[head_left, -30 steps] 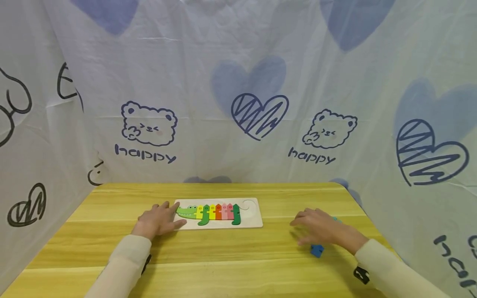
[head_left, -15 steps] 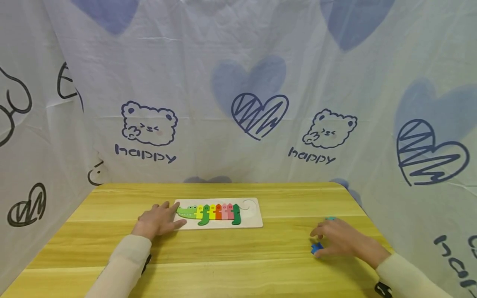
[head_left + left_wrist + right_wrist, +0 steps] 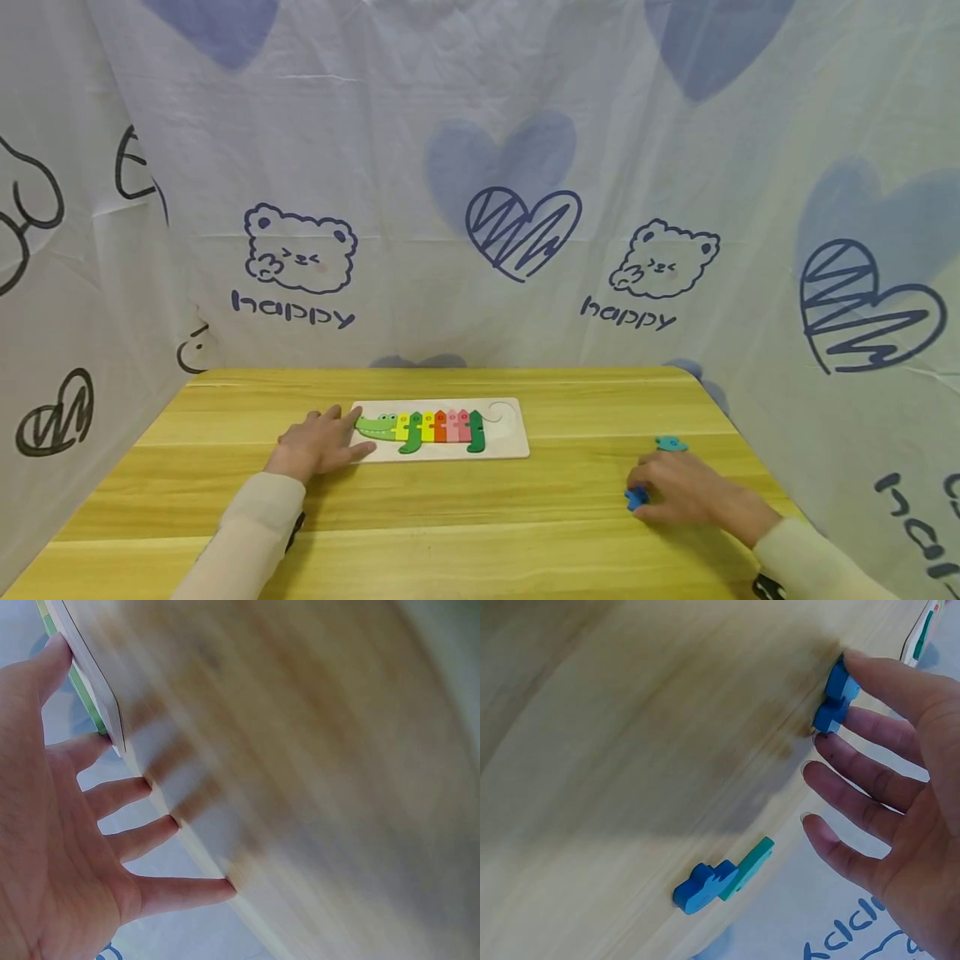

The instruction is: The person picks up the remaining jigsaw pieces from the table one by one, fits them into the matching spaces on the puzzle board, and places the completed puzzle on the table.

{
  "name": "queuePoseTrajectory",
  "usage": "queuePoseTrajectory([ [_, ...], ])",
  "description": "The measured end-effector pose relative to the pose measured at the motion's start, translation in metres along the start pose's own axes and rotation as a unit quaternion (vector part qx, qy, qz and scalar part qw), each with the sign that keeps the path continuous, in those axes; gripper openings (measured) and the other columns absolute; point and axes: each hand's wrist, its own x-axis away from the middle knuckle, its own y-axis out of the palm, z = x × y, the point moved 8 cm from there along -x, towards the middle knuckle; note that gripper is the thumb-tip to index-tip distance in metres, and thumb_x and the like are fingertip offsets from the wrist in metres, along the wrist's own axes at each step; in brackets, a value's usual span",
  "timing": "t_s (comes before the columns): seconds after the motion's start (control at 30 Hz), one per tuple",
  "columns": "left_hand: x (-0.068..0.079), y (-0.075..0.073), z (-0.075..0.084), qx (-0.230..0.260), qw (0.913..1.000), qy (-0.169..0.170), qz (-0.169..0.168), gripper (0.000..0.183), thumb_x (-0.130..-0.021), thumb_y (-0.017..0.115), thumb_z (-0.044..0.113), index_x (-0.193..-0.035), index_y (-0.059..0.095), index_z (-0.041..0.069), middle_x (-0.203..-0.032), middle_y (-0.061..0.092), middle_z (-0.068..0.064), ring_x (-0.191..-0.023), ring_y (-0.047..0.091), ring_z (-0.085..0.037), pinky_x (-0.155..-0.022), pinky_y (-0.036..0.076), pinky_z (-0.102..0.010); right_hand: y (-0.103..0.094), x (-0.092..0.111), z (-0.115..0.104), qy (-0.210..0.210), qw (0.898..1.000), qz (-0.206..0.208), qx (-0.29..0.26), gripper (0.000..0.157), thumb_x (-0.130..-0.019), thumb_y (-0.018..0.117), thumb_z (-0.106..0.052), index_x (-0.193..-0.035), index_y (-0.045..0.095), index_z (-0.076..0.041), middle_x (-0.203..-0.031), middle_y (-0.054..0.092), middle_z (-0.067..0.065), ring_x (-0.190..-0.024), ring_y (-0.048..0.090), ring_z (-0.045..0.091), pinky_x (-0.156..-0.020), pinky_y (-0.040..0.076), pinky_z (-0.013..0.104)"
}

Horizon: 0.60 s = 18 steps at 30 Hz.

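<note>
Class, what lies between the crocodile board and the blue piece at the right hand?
In the head view, only bare tabletop lies between the crocodile board and that blue piece.

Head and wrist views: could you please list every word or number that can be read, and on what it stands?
"happy": cloth, under left bear
"happy": cloth, under right bear
"hap": cloth, right edge, cut off
Blue letters, right wrist view: cloth, unclear
Marks on crocodile pieces: too small to read

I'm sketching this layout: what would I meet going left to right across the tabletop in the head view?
Left hand → board → blue piece → teal shape. The right hand is left out, since it spans below the teal shape.
</note>
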Motion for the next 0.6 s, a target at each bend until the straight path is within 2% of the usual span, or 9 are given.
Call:
queuePoseTrajectory([
  [0.17,0.002,-0.002,0.002,0.003,1.0000,0.001,0.002,0.085,-0.085,0.043,0.073,-0.149,0.033,0.018,-0.150,0.036,-0.022,-0.129,0.037,-0.053,-0.083,0.041,-0.075,-0.002,-0.003,-0.004,-0.010,1.000,-0.008,-0.010,0.023,-0.083,0.072,-0.032,-0.102,0.072,-0.019,-0.098,0.069,-0.008,-0.087,0.063,0.007,-0.070,0.054,0.028],
  [0.33,0.004,-0.002,0.002,0.003,1.0000,0.004,0.002,0.085,-0.085,0.044,0.072,-0.149,0.033,0.017,-0.149,0.036,-0.022,-0.129,0.037,-0.053,-0.082,0.041,-0.075,-0.006,-0.008,-0.012,-0.020,1.000,0.009,-0.007,0.021,-0.081,0.072,-0.022,-0.102,0.073,-0.018,-0.096,0.068,-0.006,-0.085,0.062,0.009,-0.068,0.053,0.026],
  [0.6,0.004,-0.002,0.001,0.002,1.0000,0.005,0.003,0.085,-0.085,0.043,0.072,-0.149,0.033,0.018,-0.149,0.036,-0.022,-0.129,0.037,-0.054,-0.079,0.042,-0.075,-0.016,-0.028,-0.021,-0.020,0.999,0.024,0.044,0.028,-0.080,0.075,-0.030,-0.104,0.072,-0.017,-0.098,0.066,-0.004,-0.086,0.062,0.011,-0.069,0.054,0.031],
])
